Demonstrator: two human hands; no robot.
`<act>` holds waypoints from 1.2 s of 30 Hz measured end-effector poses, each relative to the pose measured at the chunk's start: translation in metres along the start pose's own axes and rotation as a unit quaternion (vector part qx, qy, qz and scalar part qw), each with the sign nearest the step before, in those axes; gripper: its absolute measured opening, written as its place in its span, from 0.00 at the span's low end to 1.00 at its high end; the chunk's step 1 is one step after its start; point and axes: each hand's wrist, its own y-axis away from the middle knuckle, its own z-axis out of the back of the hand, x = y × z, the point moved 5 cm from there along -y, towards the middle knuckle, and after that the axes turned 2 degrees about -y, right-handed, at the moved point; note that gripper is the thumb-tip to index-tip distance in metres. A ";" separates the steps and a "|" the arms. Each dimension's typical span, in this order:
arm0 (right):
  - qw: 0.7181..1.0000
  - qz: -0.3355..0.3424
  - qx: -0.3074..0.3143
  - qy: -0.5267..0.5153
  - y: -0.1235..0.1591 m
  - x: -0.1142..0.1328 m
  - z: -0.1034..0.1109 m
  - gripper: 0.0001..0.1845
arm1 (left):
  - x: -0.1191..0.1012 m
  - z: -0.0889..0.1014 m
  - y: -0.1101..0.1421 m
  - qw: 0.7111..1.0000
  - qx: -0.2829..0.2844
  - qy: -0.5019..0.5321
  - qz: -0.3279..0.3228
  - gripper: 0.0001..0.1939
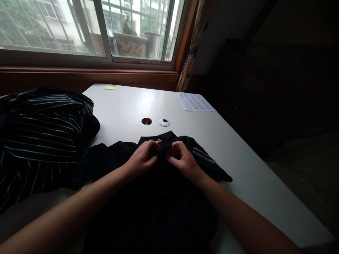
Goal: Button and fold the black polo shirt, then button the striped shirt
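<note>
A black collared shirt (159, 197) lies spread over the near part of the white table, its collar toward the window. Pale stripes mark the sleeve on the right, and a small white label shows inside the neck. My left hand (144, 155) is closed on the left side of the shirt's collar opening. Opposite it, my right hand (182, 158) pinches the right side, thumb against fingers. Only a small gap separates the two hands. The fabric between the fingertips is too dark to make out in detail.
To the left sits a heap of black clothes with white stripes (45, 137). Beyond the shirt are a round cable hole (146, 121) and its white cover (164, 122). Printed sheets (196, 102) lie at the far right edge, a yellow note (109, 87) at the back.
</note>
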 end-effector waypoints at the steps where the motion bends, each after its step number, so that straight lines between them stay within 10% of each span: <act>1: 1.000 0.007 -0.008 0.003 0.000 0.000 0.001 0.14 | 0.001 0.000 0.000 1.000 -0.005 0.005 0.000 0.13; 7: 0.989 0.097 -0.088 0.068 0.003 0.011 0.010 0.22 | 0.004 0.003 0.000 1.000 -0.018 0.021 -0.011 0.15; 13: 0.976 0.168 -0.036 0.136 0.003 0.026 0.006 0.13 | 0.004 0.004 -0.002 0.999 -0.014 0.052 -0.009 0.13; 26: 0.974 0.145 -0.094 0.149 0.000 0.027 0.016 0.10 | 0.006 0.010 -0.002 0.992 -0.078 0.092 0.032 0.08; 36: 0.976 0.104 -0.147 0.121 -0.003 0.014 0.032 0.04 | 0.002 0.018 -0.002 0.976 -0.139 -0.166 -0.025 0.13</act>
